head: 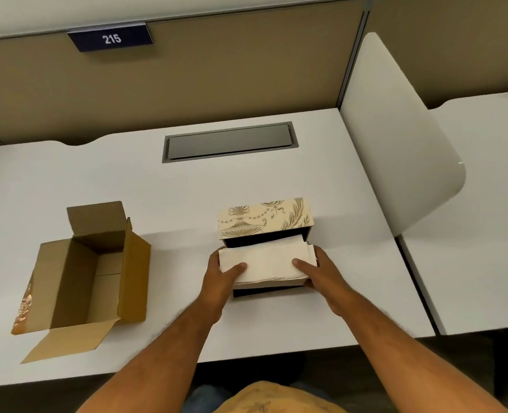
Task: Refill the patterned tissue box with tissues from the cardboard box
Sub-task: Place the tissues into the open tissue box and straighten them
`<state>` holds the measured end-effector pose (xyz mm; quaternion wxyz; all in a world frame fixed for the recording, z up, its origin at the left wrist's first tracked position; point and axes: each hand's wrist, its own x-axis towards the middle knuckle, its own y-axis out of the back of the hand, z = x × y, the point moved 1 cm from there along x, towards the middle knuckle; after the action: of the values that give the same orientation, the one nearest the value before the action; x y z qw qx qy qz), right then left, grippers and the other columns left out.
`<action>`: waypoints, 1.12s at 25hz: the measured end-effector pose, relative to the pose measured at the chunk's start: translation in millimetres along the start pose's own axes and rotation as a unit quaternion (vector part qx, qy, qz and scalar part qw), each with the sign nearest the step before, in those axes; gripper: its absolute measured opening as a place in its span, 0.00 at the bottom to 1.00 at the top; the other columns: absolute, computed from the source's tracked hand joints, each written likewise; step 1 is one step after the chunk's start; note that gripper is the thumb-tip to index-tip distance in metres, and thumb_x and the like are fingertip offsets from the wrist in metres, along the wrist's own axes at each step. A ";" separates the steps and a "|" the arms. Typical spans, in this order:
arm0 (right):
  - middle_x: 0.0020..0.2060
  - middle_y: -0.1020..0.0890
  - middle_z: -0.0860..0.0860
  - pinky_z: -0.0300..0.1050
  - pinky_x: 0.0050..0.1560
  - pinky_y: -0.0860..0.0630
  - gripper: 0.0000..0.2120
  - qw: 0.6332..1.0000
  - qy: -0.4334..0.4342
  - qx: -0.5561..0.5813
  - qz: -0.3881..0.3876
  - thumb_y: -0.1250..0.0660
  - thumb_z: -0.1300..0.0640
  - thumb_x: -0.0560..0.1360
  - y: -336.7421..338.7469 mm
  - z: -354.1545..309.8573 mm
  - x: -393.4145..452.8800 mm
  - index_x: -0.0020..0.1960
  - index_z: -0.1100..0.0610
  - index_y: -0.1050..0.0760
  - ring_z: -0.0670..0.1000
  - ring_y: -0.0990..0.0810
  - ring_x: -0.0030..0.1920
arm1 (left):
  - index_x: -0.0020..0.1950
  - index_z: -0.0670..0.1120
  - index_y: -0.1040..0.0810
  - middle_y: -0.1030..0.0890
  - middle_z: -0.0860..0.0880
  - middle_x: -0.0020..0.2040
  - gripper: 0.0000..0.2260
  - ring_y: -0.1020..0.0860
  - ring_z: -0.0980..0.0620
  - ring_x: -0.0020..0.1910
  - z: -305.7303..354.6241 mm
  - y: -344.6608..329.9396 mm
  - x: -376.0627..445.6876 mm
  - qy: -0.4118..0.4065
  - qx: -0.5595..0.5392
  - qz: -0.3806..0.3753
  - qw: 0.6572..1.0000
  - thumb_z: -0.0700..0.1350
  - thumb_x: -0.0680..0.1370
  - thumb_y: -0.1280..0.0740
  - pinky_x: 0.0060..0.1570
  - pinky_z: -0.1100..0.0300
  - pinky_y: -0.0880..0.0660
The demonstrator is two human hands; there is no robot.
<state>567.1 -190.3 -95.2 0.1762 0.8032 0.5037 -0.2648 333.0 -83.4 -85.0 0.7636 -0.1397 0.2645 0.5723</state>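
Note:
The patterned tissue box stands in the middle of the white desk with its cream lid tilted up at the back and its dark inside showing. A stack of white tissues sits in the box's mouth, reaching above its rim. My left hand grips the stack's left end, thumb on top. My right hand holds the right end the same way. The brown cardboard box lies open to the left, its flaps spread, and its inside looks empty.
The white desk has a grey cable hatch at the back. A tan partition with a "215" sign rises behind. A white divider panel stands at the right edge, with another desk beyond it.

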 end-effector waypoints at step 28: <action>0.70 0.25 0.43 0.44 0.62 0.24 0.45 0.806 0.286 -0.517 -0.039 0.17 0.42 0.62 14.4 -22.3 22.8 0.76 0.44 0.30 0.49 0.25 0.67 | 0.81 0.59 0.36 0.30 0.58 0.77 0.43 0.31 0.49 0.73 18.7 4.5 18.5 -0.223 0.540 -0.076 0.808 0.57 0.68 0.21 0.65 0.50 0.24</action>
<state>593.6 -167.9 -91.0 0.4024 0.6122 0.6248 0.2701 337.0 -57.5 -79.6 0.7947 0.4068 0.3422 0.2929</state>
